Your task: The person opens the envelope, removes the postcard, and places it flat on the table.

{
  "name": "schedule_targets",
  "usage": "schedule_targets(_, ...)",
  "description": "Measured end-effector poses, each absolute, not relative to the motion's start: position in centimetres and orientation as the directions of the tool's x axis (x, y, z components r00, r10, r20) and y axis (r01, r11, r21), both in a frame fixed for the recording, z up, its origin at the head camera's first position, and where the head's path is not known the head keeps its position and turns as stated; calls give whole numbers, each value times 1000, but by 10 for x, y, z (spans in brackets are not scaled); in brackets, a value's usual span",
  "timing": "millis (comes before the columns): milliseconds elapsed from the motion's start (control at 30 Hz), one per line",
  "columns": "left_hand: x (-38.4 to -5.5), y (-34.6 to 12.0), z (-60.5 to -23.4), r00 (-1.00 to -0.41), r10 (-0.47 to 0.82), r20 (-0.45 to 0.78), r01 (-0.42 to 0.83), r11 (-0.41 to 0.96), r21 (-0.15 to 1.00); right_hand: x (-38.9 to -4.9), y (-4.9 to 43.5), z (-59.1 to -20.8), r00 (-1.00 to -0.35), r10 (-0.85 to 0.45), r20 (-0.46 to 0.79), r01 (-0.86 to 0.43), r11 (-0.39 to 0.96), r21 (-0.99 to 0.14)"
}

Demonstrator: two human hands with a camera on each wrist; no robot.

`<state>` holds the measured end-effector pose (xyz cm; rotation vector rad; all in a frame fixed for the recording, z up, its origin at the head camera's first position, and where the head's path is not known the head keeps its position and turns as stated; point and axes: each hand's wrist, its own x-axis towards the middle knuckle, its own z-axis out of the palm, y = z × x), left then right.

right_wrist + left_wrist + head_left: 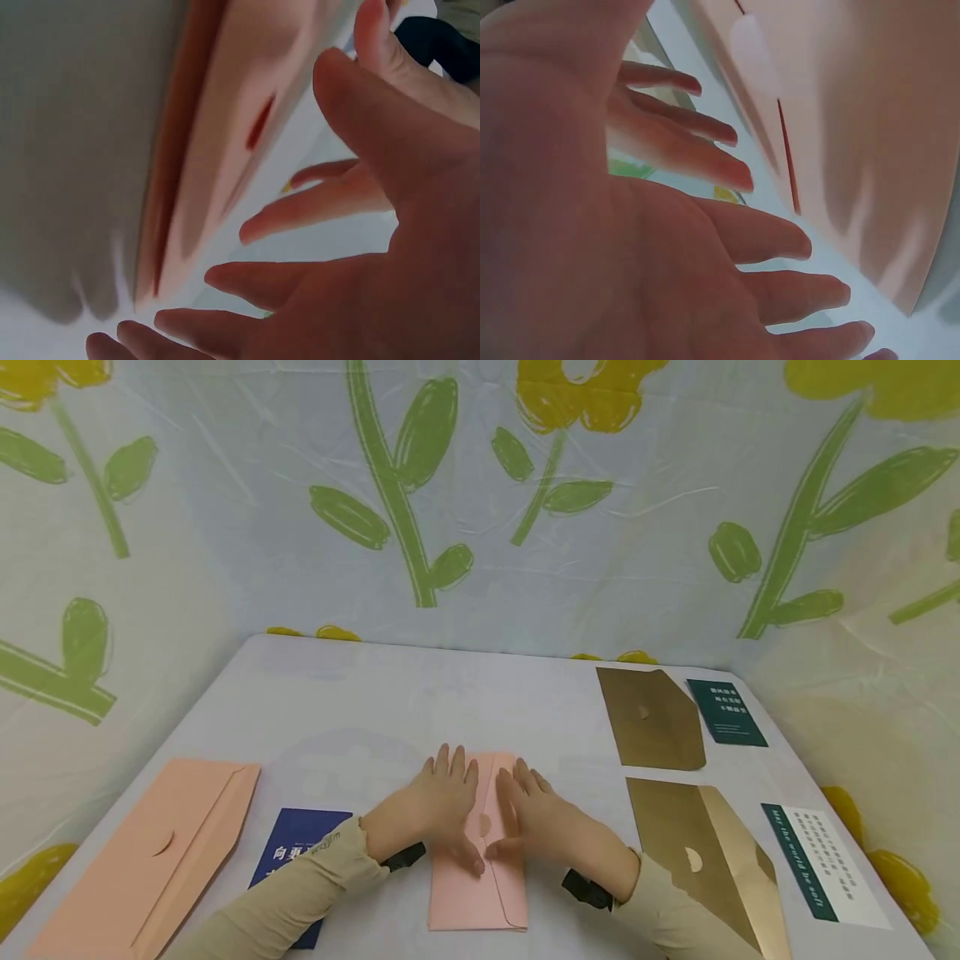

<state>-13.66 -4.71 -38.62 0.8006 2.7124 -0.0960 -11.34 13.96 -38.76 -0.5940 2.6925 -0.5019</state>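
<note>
Upright in front of me, a slim pink envelope (478, 906) lies on the table with its flap closed over a rounded thumb cut. My left hand (442, 802) is over its left edge, fingers straight and spread. Over the right edge is my right hand (536, 814), its fingers also straight, thumb pointing at the other thumb. Neither hand grips anything. From the left wrist, the envelope (885, 112) shows beyond the fingertips, with finger shadows falling on it. In the right wrist view the envelope (217, 165) appears edge-on, apart from the right fingers.
Another pink envelope (142, 852) lies at left, beside a dark blue card (300, 822) partly under my left sleeve. Two gold envelopes (652, 727) lie at right. Beyond them are a green card (727, 714) and a white-and-green card (832, 864). Flowered cloth (262, 527) surrounds the table.
</note>
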Motion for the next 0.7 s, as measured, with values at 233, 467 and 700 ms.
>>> schedule_targets(233, -133, -42, -395, -761, 549, -346, 575, 818, 33, -103, 143, -396, -834, -477, -279, -344, 844, -412)
schedule_targets(467, -135, -36, -399, -743, 574, -344, 603, 798, 29, -104, 147, -399, -834, -493, -247, -360, 827, -432)
schedule_targets(700, -135, -31, -398, -751, 561, -347, 591, 806, 24, -106, 148, -397, -820, -507, -266, -361, 818, -448)
